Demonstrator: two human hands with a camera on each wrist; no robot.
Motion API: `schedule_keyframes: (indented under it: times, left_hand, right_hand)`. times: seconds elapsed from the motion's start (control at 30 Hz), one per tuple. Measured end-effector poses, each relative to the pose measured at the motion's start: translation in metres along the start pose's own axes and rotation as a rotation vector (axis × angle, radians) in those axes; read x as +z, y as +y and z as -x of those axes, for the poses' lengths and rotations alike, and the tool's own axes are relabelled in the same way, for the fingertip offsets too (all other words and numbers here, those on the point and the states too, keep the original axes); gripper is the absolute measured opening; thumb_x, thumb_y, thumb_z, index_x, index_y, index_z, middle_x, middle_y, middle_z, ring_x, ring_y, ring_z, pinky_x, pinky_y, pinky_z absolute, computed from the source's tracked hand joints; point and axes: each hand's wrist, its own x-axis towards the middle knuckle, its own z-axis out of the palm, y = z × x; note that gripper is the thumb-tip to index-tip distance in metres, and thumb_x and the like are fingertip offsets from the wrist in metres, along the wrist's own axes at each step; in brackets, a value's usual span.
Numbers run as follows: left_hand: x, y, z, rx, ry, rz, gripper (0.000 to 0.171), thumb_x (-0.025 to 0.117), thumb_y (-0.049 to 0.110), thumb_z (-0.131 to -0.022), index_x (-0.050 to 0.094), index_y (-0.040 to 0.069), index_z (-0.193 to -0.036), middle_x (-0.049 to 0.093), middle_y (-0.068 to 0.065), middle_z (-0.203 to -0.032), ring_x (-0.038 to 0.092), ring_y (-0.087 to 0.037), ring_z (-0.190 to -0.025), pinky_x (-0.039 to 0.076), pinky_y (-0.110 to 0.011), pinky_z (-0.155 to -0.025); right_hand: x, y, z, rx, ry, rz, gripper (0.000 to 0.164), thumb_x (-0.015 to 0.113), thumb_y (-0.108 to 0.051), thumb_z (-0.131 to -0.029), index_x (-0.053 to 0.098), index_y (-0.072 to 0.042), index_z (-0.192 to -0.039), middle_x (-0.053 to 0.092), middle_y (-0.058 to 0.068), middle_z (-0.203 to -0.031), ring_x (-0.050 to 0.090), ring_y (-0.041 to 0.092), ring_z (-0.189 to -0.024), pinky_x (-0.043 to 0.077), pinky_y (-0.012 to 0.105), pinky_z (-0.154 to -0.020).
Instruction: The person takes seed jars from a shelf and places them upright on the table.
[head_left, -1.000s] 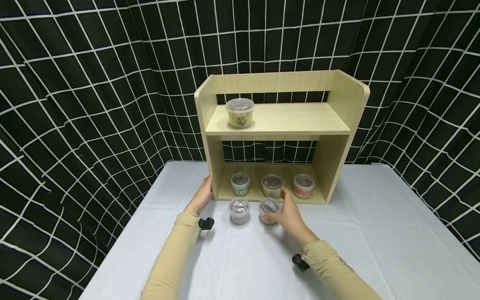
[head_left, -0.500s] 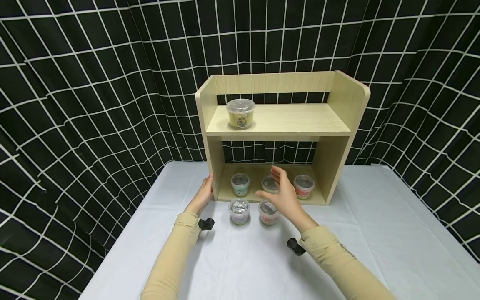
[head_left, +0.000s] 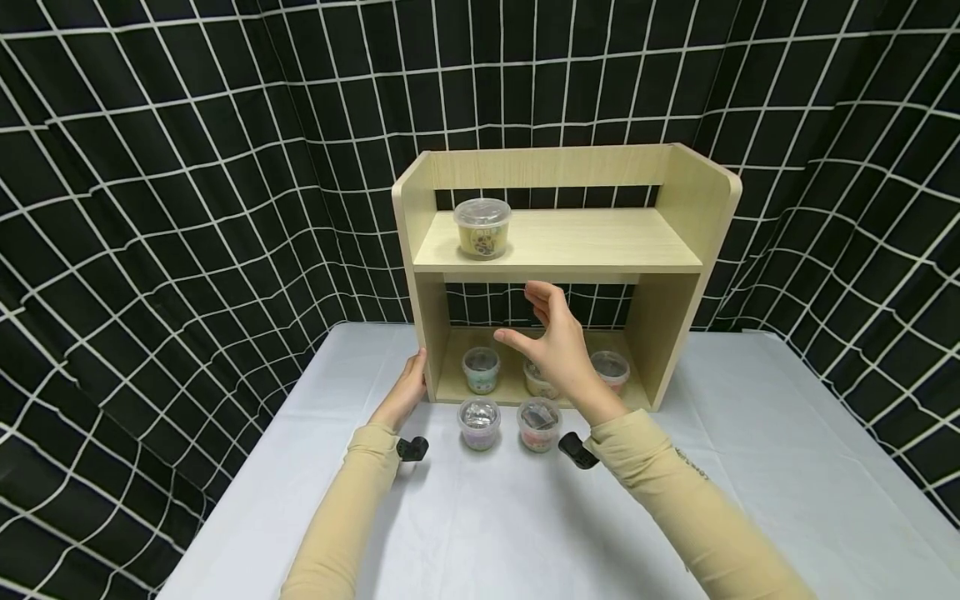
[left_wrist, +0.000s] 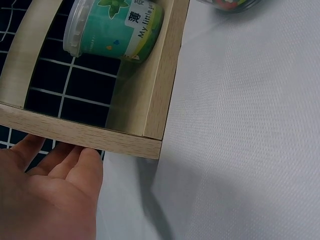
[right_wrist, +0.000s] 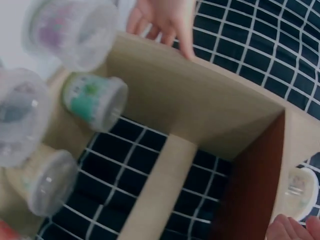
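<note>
My left hand (head_left: 405, 392) rests with straight fingers against the left side panel of a wooden two-tier shelf (head_left: 600, 237). In the air before the lower compartment is my right hand (head_left: 558, 346), thumb and fingers spread apart and holding nothing. A larger lidded tub with yellow contents (head_left: 483, 237) stands at the left of the upper tier. Below are a teal-labelled tub (left_wrist: 112, 30), a cream-coloured tub (head_left: 538, 387) partly behind my right hand, and a red tub (head_left: 613, 382) partly covered by it. Two lidded tubs, one purple (head_left: 478, 432) and one pink (head_left: 537, 437), stand on the table in front.
The shelf stands towards the back of a table with a white cloth (head_left: 480, 533). Black curtains with a white grid (head_left: 187, 208) surround it on the left, back and right. A crossbar (right_wrist: 160, 190) spans the shelf's open back.
My right hand has let go of the pink tub in front and risen up and slightly left, its fingers spreading. The left hand stays at the side panel.
</note>
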Motion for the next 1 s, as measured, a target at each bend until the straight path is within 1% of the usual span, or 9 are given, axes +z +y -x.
schedule_keyframes:
  times: [0.1,0.27,0.47,0.6,0.73,0.83,1.0]
  left_hand:
    - [-0.001,-0.010,-0.008,0.004,0.027,-0.012,0.074,0.022,0.056,-0.096,0.011,0.000,-0.143,0.019,-0.025,-0.142,0.021,-0.037,-0.133,0.020,-0.043,-0.109]
    - [-0.001,-0.010,-0.008,0.003,0.035,-0.007,0.075,0.024,0.057,-0.096,0.012,0.000,-0.143,0.019,-0.025,-0.142,0.023,-0.037,-0.132,0.022,-0.043,-0.109]
    - [-0.001,-0.012,-0.007,0.006,0.044,0.011,0.074,0.025,0.056,-0.097,0.013,-0.001,-0.142,0.020,-0.024,-0.142,0.023,-0.036,-0.132,0.022,-0.042,-0.109]
    - [-0.002,-0.012,-0.006,-0.001,0.038,0.006,0.073,0.025,0.056,-0.096,0.014,0.001,-0.142,0.020,-0.023,-0.141,0.024,-0.035,-0.132,0.022,-0.041,-0.109]
    - [-0.002,-0.012,-0.005,0.011,0.026,0.007,0.071,0.023,0.054,-0.098,0.013,-0.001,-0.142,0.020,-0.024,-0.141,0.023,-0.037,-0.131,0.021,-0.043,-0.109]
    - [-0.002,-0.011,-0.005,0.024,0.018,0.022,0.069,0.023,0.051,-0.099,0.013,-0.002,-0.142,0.018,-0.026,-0.142,0.022,-0.038,-0.132,0.019,-0.044,-0.109]
    - [-0.001,-0.011,-0.004,0.017,0.030,0.017,0.069,0.023,0.052,-0.099,0.015,-0.001,-0.142,0.020,-0.025,-0.142,0.023,-0.036,-0.132,0.019,-0.042,-0.109]
  right_hand:
    - [-0.003,-0.006,-0.009,-0.018,0.012,0.005,0.075,0.078,-0.018,-0.076,0.033,0.000,-0.133,0.039,0.016,-0.136,0.038,0.022,-0.127,0.030,0.023,-0.104]
    - [-0.005,-0.016,-0.021,-0.025,0.036,0.026,0.077,0.078,-0.019,-0.077,0.031,-0.001,-0.135,0.038,0.015,-0.137,0.037,0.020,-0.127,0.030,0.022,-0.103]
    - [-0.005,-0.030,-0.039,-0.021,0.044,0.028,0.080,0.077,-0.020,-0.078,0.027,0.001,-0.137,0.036,0.018,-0.138,0.035,0.021,-0.128,0.029,0.024,-0.105]
    - [-0.007,-0.041,-0.054,-0.038,0.061,0.025,0.079,0.077,-0.019,-0.078,0.027,0.001,-0.136,0.036,0.018,-0.138,0.035,0.021,-0.129,0.029,0.023,-0.104]
    - [-0.012,-0.051,-0.067,-0.051,0.068,0.021,0.079,0.077,-0.017,-0.078,0.027,0.002,-0.136,0.034,0.017,-0.139,0.034,0.020,-0.129,0.027,0.021,-0.105]
    - [-0.015,-0.055,-0.075,-0.041,0.070,0.026,0.080,0.078,-0.019,-0.078,0.026,0.001,-0.136,0.034,0.015,-0.139,0.033,0.019,-0.129,0.027,0.021,-0.105]
    - [-0.017,-0.055,-0.084,-0.002,0.076,0.049,0.081,0.078,-0.022,-0.077,0.027,0.001,-0.135,0.034,0.013,-0.139,0.034,0.019,-0.129,0.027,0.020,-0.104]
